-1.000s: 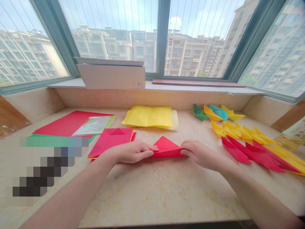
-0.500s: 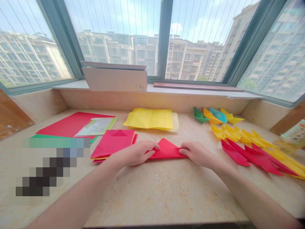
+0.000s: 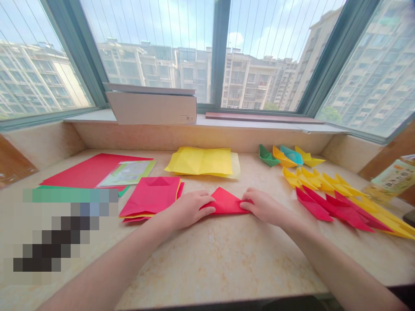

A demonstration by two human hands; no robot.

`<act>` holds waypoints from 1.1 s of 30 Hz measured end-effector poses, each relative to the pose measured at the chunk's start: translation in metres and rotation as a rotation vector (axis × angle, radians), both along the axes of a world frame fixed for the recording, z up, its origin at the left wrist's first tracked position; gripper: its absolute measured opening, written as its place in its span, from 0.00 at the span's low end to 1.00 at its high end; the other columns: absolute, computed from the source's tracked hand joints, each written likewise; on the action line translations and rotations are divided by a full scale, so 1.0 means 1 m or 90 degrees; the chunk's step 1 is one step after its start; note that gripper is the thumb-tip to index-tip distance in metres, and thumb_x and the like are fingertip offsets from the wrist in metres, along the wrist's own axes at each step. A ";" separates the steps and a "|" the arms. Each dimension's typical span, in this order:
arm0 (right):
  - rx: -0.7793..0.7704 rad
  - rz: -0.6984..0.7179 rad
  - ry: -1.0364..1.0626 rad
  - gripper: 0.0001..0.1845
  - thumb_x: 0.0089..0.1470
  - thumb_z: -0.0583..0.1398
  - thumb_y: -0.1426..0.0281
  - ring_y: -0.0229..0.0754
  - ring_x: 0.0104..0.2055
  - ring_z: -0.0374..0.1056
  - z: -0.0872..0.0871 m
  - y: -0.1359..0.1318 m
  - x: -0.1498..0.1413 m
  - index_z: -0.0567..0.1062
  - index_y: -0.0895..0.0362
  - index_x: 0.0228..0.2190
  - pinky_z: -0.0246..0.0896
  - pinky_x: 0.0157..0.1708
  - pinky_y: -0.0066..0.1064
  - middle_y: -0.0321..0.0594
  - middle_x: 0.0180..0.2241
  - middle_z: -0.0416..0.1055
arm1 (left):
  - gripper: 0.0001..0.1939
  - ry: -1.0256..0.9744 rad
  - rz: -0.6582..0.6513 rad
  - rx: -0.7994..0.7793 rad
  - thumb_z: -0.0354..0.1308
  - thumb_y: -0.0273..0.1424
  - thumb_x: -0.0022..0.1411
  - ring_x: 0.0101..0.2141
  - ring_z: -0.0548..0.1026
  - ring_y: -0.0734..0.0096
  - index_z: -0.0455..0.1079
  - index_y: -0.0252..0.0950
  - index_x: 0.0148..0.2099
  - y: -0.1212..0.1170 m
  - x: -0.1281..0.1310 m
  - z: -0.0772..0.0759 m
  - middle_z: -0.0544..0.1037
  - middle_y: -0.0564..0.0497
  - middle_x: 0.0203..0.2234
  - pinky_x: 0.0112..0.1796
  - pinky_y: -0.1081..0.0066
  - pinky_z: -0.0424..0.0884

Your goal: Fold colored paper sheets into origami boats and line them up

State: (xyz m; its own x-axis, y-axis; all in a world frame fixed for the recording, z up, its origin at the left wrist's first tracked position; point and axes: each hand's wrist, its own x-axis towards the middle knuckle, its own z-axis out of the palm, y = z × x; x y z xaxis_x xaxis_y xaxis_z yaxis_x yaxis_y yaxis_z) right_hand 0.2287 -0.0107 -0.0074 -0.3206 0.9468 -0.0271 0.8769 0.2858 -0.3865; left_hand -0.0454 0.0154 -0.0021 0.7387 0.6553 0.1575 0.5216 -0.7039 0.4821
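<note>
A red sheet of folded paper (image 3: pixel 226 202) lies on the counter, a triangle peak pointing away from me. My left hand (image 3: pixel 193 207) is closed on its left end, thumb and fingers pressed together there. At the right corner, my right hand (image 3: pixel 262 206) pinches the paper between thumb and fingers. Both ends of the sheet are partly hidden under my fingers. Just left of my left hand sits a stack of folded red and yellow paper (image 3: pixel 152 195).
Behind lie yellow sheets (image 3: pixel 199 160). Red paper (image 3: pixel 87 168) and a clear packet (image 3: pixel 127 172) rest at left. On the right stand red paper boats (image 3: pixel 346 211), yellow boats (image 3: pixel 319 180) and a green boat (image 3: pixel 268 155). A white box (image 3: pixel 152 106) occupies the sill.
The raised band along the red paper's near side no longer shows; the triangle now reaches down to the near edge. Both hands stay at the two ends. My view has shifted slightly.
</note>
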 end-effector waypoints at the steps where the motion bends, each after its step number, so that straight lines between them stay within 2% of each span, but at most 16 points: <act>1: -0.004 -0.010 0.004 0.16 0.62 0.55 0.62 0.44 0.37 0.69 -0.001 0.000 0.001 0.74 0.57 0.28 0.59 0.38 0.33 0.45 0.37 0.72 | 0.19 -0.004 0.002 -0.005 0.49 0.44 0.69 0.42 0.74 0.62 0.75 0.38 0.45 0.000 0.000 0.000 0.76 0.46 0.41 0.45 0.65 0.67; 4: -0.015 -0.078 0.031 0.13 0.57 0.60 0.59 0.46 0.39 0.70 -0.003 0.000 0.003 0.74 0.56 0.37 0.60 0.38 0.34 0.44 0.39 0.74 | 0.18 0.002 -0.002 -0.024 0.49 0.42 0.69 0.43 0.74 0.61 0.75 0.38 0.47 -0.001 -0.002 0.003 0.76 0.45 0.43 0.46 0.64 0.68; 7: -0.024 -0.132 0.054 0.19 0.53 0.63 0.57 0.48 0.41 0.71 -0.006 0.000 0.006 0.73 0.55 0.42 0.60 0.37 0.34 0.43 0.39 0.75 | 0.17 0.016 -0.005 -0.041 0.51 0.40 0.68 0.46 0.74 0.60 0.74 0.38 0.51 0.000 -0.005 0.005 0.76 0.44 0.45 0.49 0.62 0.68; 13: -0.038 -0.138 0.080 0.18 0.51 0.64 0.56 0.47 0.37 0.71 -0.005 0.001 0.009 0.75 0.54 0.40 0.59 0.33 0.32 0.42 0.35 0.77 | 0.26 0.030 0.069 -0.031 0.59 0.42 0.62 0.57 0.67 0.50 0.68 0.36 0.59 -0.002 -0.008 0.005 0.70 0.40 0.58 0.57 0.54 0.62; 17: -0.069 -0.100 0.087 0.14 0.50 0.64 0.59 0.45 0.35 0.71 0.000 -0.001 0.011 0.77 0.54 0.36 0.58 0.30 0.31 0.41 0.33 0.77 | 0.28 0.034 0.089 -0.032 0.59 0.40 0.61 0.54 0.71 0.50 0.66 0.37 0.62 -0.006 -0.006 0.008 0.73 0.41 0.55 0.55 0.53 0.65; 22: -0.070 -0.095 0.101 0.12 0.48 0.65 0.61 0.45 0.34 0.70 0.001 -0.004 0.009 0.75 0.55 0.32 0.57 0.29 0.30 0.41 0.33 0.76 | 0.31 -0.048 0.083 -0.043 0.62 0.36 0.59 0.53 0.72 0.51 0.63 0.40 0.63 -0.008 -0.005 0.011 0.73 0.42 0.56 0.54 0.55 0.66; 25: -0.106 -0.094 0.162 0.09 0.49 0.63 0.65 0.42 0.31 0.69 0.001 -0.005 0.007 0.71 0.55 0.32 0.56 0.26 0.29 0.38 0.31 0.75 | 0.33 -0.100 0.086 -0.097 0.65 0.35 0.55 0.50 0.73 0.53 0.64 0.40 0.63 -0.008 -0.004 0.012 0.74 0.43 0.54 0.52 0.58 0.68; 28: -0.079 -0.077 0.241 0.07 0.50 0.62 0.68 0.41 0.32 0.69 0.000 -0.001 0.008 0.68 0.55 0.30 0.59 0.28 0.29 0.37 0.30 0.74 | 0.34 -0.144 0.082 -0.135 0.66 0.34 0.54 0.46 0.74 0.56 0.63 0.42 0.62 -0.007 -0.003 0.012 0.76 0.45 0.51 0.49 0.59 0.70; 30: -0.070 -0.050 0.321 0.08 0.52 0.61 0.67 0.42 0.32 0.70 -0.001 0.003 0.012 0.66 0.55 0.30 0.61 0.30 0.30 0.37 0.30 0.74 | 0.35 -0.184 0.111 -0.130 0.67 0.35 0.54 0.46 0.74 0.57 0.62 0.41 0.63 -0.005 -0.003 0.010 0.75 0.44 0.50 0.49 0.57 0.70; 33: -0.112 -0.022 0.467 0.13 0.56 0.60 0.60 0.42 0.30 0.71 -0.002 0.008 0.018 0.65 0.55 0.33 0.61 0.28 0.31 0.38 0.28 0.74 | 0.44 -0.294 0.165 -0.140 0.68 0.39 0.53 0.52 0.70 0.54 0.54 0.39 0.67 0.000 -0.006 0.008 0.69 0.39 0.56 0.54 0.53 0.65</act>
